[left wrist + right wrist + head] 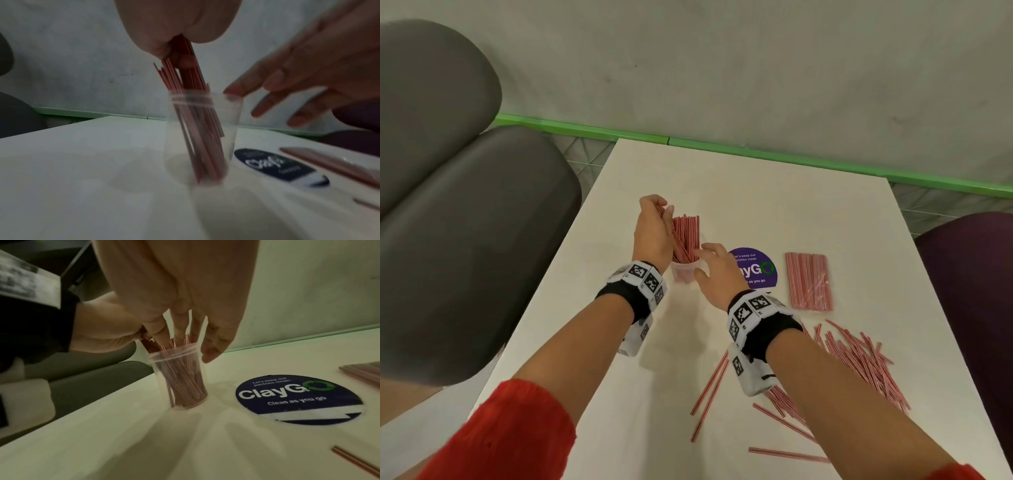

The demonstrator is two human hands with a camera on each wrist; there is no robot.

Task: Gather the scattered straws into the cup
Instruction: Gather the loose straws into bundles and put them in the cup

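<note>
A clear plastic cup (684, 272) stands mid-table, packed with red-and-white straws (687, 236). My left hand (659, 212) is above it and grips a bunch of straws (185, 76) by their upper ends; their lower ends are inside the cup (203, 138). My right hand (702, 262) is at the cup's right side with straight, spread fingers (158, 332); its fingertips touch the rim and the straw tops. Many loose straws (859, 359) lie scattered at the front right, partly under my right forearm.
A flat packaged bundle of straws (809, 281) lies right of a round purple sticker (756, 269) on the white table (756, 192). Grey seats (465, 222) stand on the left, a dark purple seat (976, 281) on the right, and a wall behind.
</note>
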